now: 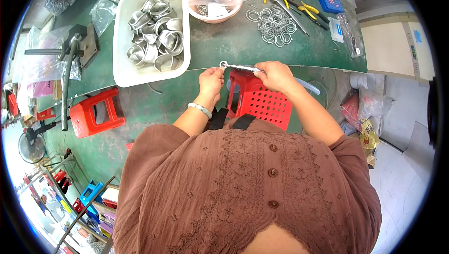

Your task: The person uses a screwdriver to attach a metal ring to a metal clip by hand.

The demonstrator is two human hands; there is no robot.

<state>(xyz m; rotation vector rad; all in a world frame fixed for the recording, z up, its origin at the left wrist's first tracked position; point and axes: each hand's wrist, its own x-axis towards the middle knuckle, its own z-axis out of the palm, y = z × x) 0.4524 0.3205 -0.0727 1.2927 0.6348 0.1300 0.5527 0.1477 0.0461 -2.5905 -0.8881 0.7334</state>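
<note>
At the table's front edge, my left hand (211,83) is closed, pinching a small silver metal ring (223,64) between its fingertips. My right hand (277,76) is wrapped round a slim silver metal tool (243,68), whose tip meets the ring. The tool's exact kind is hard to make out, as my fingers cover its rear part. A pale blue curved strip (307,86) shows beyond my right wrist; I cannot tell whether it joins the tool. Ahead of my left hand stands a white tub (119,43) with many curved silver metal pieces (156,34).
Loose metal rings (276,24) lie on the green table (215,41), near yellow-handled pliers (308,10). A pink bowl (191,8) holds small metal parts. A metal stand (75,43) is at the left. Red stools (266,102) (98,113) stand below the table edge.
</note>
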